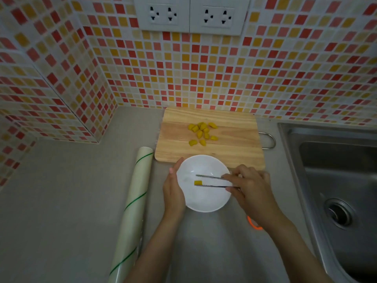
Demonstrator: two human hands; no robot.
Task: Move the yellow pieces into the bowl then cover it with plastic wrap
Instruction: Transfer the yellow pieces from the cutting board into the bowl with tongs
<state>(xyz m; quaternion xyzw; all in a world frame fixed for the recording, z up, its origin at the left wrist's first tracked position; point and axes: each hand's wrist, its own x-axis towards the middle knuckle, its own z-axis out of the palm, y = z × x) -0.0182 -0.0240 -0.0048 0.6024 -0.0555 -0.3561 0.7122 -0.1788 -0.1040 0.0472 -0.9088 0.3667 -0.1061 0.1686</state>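
Observation:
A white bowl (204,199) stands on the grey counter just in front of a wooden cutting board (228,152). My left hand (173,190) cups the bowl's left side. My right hand (251,186) grips metal tongs (212,181) whose tips reach over the bowl's middle. One yellow piece (198,182) sits between the spread tips inside the bowl. Several more yellow pieces (202,132) lie clustered on the board's far half. A roll of plastic wrap (132,205) with green stripes lies left of the bowl.
A steel sink (336,180) with a drain fills the right side. An orange ring (254,224) shows under my right wrist. A metal handle (269,139) sticks out at the board's right edge. Tiled walls close the back and left.

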